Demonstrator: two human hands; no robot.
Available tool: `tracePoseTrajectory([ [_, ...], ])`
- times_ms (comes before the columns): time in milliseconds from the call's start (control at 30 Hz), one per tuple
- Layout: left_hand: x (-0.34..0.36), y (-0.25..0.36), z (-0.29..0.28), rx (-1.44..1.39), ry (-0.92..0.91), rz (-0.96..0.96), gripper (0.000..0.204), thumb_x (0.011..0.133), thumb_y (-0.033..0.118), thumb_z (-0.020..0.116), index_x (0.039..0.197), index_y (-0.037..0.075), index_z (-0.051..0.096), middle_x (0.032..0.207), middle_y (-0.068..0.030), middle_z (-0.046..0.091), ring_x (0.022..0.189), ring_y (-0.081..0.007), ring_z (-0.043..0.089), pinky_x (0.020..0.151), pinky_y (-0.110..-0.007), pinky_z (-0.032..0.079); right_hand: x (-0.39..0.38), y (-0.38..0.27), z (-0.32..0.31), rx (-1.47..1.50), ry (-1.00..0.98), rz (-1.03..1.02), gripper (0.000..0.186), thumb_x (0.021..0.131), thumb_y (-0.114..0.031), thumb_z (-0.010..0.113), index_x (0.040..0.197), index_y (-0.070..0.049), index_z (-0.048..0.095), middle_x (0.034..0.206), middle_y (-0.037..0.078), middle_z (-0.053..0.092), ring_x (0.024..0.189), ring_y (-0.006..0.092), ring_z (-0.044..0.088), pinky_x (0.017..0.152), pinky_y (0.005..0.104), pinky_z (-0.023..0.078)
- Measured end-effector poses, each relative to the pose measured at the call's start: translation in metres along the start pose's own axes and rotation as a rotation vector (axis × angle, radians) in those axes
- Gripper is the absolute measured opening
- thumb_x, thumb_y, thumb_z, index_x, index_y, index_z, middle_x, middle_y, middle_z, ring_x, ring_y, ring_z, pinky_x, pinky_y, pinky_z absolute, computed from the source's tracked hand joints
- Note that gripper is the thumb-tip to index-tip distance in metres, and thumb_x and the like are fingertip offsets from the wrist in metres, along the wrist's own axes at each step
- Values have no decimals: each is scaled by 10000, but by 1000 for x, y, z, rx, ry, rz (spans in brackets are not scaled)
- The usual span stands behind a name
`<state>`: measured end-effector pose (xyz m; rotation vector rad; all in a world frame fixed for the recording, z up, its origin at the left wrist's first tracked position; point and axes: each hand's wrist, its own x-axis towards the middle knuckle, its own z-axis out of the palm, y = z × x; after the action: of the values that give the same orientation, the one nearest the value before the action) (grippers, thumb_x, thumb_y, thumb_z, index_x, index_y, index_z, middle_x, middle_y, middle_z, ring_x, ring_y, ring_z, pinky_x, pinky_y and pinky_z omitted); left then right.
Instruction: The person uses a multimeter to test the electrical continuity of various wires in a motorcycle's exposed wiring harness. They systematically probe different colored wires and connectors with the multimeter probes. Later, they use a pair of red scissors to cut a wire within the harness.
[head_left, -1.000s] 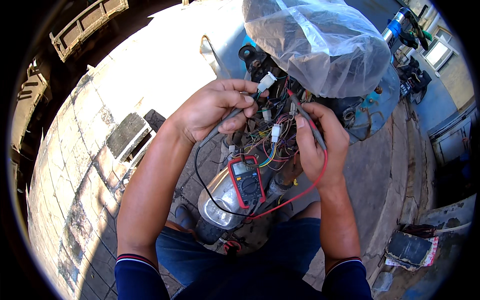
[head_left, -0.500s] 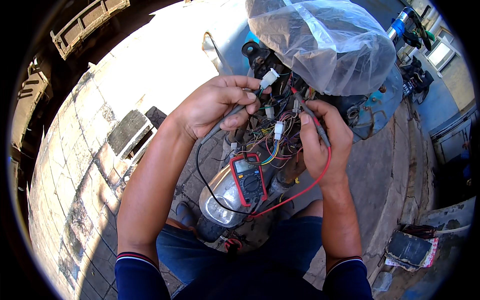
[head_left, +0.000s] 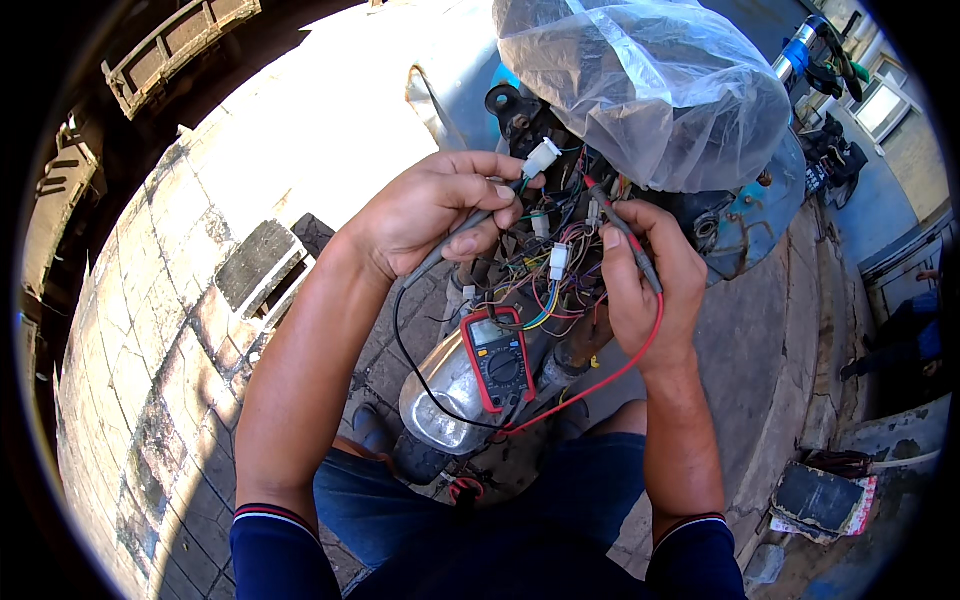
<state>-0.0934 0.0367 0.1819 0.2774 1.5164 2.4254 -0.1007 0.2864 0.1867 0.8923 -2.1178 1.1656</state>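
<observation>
1. Paved ground of pale blocks spreads wide and open to your left; to your right a concrete strip runs alongside the scooter, with a dark flat object lying near your right elbow.
2. A clear plastic bag bulges over the scooter's front, hanging just above both your hands and closing off the room overhead.
3. The headlight sits below the wiring, close to your knees.
4. The tangle of coloured wires lies between your hands.
5. The red-cased multimeter rests on the headlight, below both hands.
6. Your left hand is curled shut around the black probe, its tip up by a white connector.
7. Your right hand pinches the red probe, tip pointing into the wires.
</observation>
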Motion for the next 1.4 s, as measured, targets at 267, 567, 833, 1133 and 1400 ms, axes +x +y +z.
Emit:
tracePoseTrajectory([
  [267,-1,1,2,-10,-17,-5,353,946,30,537,1274,-88,594,839,-82,627,437,-54,476,376,-178,348,0,-1,-1,-7,-5,9,192,864,-17,666,1041,58,663,900,198,688,793,333,680,738,395,537],
  [567,-21,5,1,-42,18,-23,448,940,40,535,1363,-101,490,855,-125,647,427,-89,512,379,-199,372,-11,-12,-14,104,12,-135,252,861,-19,683,1094,71,656,903,168,697,791,273,665,727,343,519],
  [833,-76,-21,27,11,246,229,399,963,82,540,1328,-79,525,874,-149,644,473,-139,559,447,-229,449,-70,-27,-37,343,-66,16,333,975,-151,611,1215,79,620,922,178,721,804,229,670,744,334,531],
  [1133,-132,-107,124,74,170,428,325,997,-19,569,1322,-5,554,1228,-170,646,1243,-268,594,1072,-401,449,-138,-77,-15,669,-231,269,460,863,-27,749,1282,57,580,1148,194,677,930,220,700,837,336,557],
  [1400,-91,-55,80,386,464,406,268,972,71,667,1217,-30,624,1137,-129,703,1013,-190,680,903,-343,530,-166,-56,-52,672,-274,410,224,882,62,634,1106,53,630,955,175,691,764,183,689,711,297,547],
])
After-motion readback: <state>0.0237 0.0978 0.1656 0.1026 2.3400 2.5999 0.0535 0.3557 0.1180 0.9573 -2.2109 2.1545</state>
